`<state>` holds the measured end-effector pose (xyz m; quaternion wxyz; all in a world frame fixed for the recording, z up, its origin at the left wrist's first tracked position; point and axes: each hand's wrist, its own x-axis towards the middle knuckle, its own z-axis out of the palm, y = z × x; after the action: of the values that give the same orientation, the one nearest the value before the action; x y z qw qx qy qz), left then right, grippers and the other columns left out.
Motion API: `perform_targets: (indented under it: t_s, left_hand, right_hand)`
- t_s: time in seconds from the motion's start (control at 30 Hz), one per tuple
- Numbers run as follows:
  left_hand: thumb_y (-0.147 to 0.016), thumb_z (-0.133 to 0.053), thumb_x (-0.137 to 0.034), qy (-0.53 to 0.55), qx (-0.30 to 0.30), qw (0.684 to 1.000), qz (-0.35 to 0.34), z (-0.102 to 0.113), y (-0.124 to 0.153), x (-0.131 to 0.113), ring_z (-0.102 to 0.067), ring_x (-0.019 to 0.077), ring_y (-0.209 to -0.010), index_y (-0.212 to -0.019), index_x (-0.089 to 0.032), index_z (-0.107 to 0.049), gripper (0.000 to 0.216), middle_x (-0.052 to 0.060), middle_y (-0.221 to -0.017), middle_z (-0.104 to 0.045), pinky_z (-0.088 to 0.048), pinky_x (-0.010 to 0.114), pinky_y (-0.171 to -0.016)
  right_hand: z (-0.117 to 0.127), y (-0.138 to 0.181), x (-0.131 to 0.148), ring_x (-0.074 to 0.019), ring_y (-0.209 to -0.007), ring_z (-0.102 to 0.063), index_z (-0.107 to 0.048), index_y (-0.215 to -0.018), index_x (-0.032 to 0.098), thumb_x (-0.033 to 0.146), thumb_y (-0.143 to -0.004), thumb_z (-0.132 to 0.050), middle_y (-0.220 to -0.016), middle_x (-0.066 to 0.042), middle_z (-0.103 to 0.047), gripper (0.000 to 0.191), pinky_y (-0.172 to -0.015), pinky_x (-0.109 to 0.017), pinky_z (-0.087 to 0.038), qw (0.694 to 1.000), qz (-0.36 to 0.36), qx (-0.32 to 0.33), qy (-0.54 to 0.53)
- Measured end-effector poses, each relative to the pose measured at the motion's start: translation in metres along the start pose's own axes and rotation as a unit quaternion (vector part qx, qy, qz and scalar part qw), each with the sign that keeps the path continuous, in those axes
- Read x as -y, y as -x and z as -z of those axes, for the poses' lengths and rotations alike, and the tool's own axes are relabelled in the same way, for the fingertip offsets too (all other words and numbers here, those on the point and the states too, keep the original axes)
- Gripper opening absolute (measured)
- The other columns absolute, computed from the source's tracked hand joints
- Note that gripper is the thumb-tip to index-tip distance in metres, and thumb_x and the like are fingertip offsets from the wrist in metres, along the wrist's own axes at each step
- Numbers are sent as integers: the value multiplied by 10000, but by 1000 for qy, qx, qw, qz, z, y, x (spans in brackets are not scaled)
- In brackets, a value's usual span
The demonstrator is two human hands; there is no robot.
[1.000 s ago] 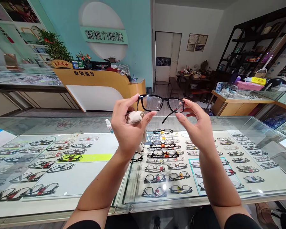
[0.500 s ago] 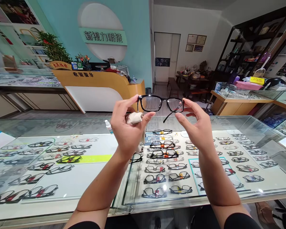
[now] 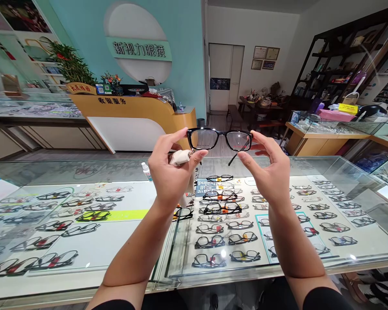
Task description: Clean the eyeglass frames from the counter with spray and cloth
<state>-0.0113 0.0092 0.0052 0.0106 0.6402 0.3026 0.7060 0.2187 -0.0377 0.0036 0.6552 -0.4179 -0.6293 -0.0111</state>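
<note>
Between my two hands, black-framed eyeglasses (image 3: 222, 134) are held up above the glass display case (image 3: 123, 170), lenses facing me. My left hand (image 3: 171, 170) pinches the left end of the frame with thumb and fingers, and a cream cloth (image 3: 181, 157) is tucked in the same hand, partly hidden. The right end of the frame is at the fingertips of my right hand (image 3: 265, 165), whose thumb sits below near a temple arm. Both temple arms point away and downward behind the lenses.
Rows of eyeglasses (image 3: 244, 238) lie inside the case beneath my hands. A small white bottle (image 3: 146, 171) stands on the far side, left of my left hand. Beyond are a wooden counter (image 3: 132, 107) and another display case (image 3: 323, 129) at right.
The eyeglasses have turned slightly to face me more squarely, and the second temple arm tip now shows. My right hand has shifted a little to the right.
</note>
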Motion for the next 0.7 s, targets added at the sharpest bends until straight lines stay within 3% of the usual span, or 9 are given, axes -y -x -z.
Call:
perform_targets:
  t_s: [0.7]
  left_hand:
    - [-769, -989, -602, 21, 30, 998, 58, 4, -6, 8, -632, 163, -783, -1231, -294, -849, 573, 67, -1060, -785, -527, 308, -657]
  right_hand:
    - [0, 2, 5, -243, -1053, -764, -758, -1399, 311, 442, -963, -854, -1257, -70, -798, 465, -902, -445, -666, 1000, 22, -15, 13]
